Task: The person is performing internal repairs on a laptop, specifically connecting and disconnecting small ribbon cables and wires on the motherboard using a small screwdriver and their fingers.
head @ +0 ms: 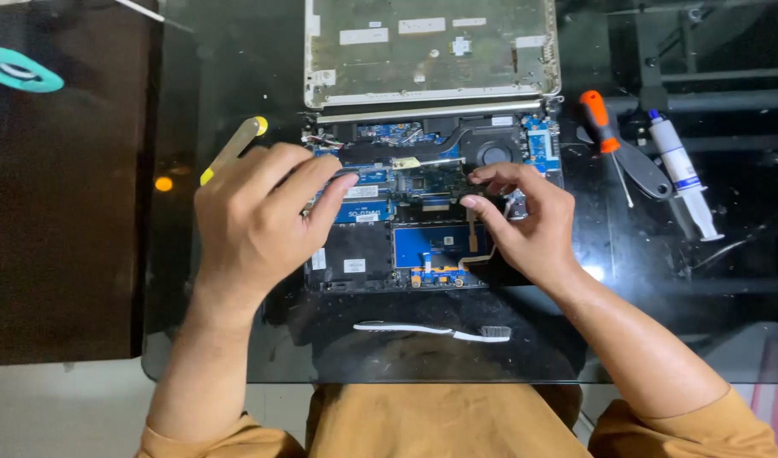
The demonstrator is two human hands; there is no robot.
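— So, what are my fingers doing?

— On my right hand (524,225), thumb and forefinger are pinched narrow on a small part of the board (423,182) inside the laptop (427,212); what sits between them is too small to tell. My left hand (257,216) is loosely curled, forefinger stretched to the board's left side, holding nothing I can make out.

— And the laptop itself?

— Open on the glass table (219,76), bottom cover (431,51) off and lying just behind it. A yellow-tipped pry tool (234,150) pokes out behind my left hand. A toothbrush (435,330) lies in front of the laptop. Right of it, well apart, lie an orange screwdriver (605,136) and a syringe (681,170).
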